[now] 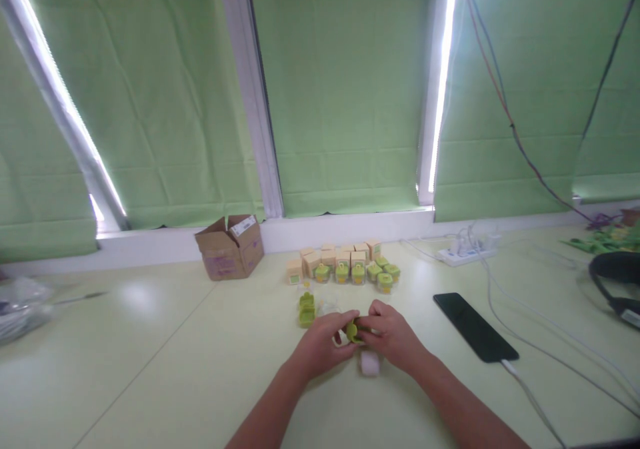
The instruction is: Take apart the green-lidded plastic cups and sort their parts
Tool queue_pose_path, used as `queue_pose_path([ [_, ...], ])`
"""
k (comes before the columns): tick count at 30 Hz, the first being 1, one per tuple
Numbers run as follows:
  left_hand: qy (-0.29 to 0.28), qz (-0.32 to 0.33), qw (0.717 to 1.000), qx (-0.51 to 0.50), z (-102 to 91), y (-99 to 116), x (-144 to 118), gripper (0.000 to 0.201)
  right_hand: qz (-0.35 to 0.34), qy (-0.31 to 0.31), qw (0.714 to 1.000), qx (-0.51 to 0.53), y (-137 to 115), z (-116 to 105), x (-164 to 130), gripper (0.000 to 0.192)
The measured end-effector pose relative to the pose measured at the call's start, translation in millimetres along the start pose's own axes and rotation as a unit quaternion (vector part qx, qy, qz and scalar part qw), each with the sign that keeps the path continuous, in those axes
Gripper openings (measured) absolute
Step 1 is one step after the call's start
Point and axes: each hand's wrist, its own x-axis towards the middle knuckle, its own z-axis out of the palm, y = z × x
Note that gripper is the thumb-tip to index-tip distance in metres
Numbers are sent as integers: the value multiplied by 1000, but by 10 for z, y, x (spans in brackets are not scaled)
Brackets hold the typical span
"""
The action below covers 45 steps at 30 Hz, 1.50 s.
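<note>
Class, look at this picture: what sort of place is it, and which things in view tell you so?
Probably an office or workroom desk by a window. Green blinds hang behind the table; a power strip and phone lie on it; small boxes stand in rows beyond both hands, which hold a green piece.

The table (165,369) was taken as the clock face, with the two hands (320,346) (395,336) met at its centre. Small boxes (333,257) and jars (357,273) were grouped at 12 o'clock. A cardboard carton (230,248) was placed at 10 o'clock, a power strip (467,252) at 1 o'clock, and a phone (474,326) at 3 o'clock.
</note>
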Motion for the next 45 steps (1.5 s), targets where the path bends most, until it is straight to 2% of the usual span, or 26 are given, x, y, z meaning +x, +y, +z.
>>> queue_pose_path([
  [7, -2, 3, 1000, 28, 15, -14, -4, 51, -33, -8, 998, -55, 39, 45, -2, 9],
  [21, -12, -2, 999, -33, 54, -31, -9, 58, -53, -26, 996, -69, 45, 81, 5, 13],
  [31, 17, -7, 998, -62, 48, -15, 9, 50, -100, 7, 988, -119, 16, 34, 14, 20],
  [36, 17, -5, 997, -77, 55, -11, 14, 49, -119, 22, 982, -144, 22, 52, 18, 18],
  [45, 14, -18, 998, -53, 45, -9, 28, 51, -102, 4, 987, -126, 26, 66, 18, 16],
])
